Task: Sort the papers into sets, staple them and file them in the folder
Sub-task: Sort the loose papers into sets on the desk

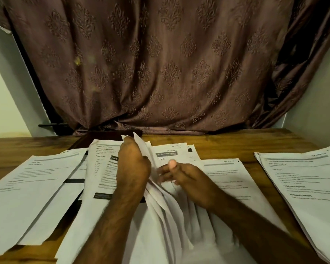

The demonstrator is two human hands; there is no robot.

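Note:
Printed white papers cover the wooden table point(236, 141). In the middle, a stack of sheets point(166, 210) stands lifted on edge and fanned. My left hand point(132, 162) grips the top edge of those raised sheets. My right hand point(187, 178) rests on the flat pages to their right, fingers spread into the fan and thumb up. A separate pile point(27, 187) lies at the left, another pile point(305, 183) at the right. A dark folder point(95, 137) lies partly hidden under the papers at the back centre.
A brown patterned curtain point(160, 63) hangs right behind the table's far edge. Pale walls stand at both sides. Bare wood shows at the far left and far right of the table. No stapler is visible.

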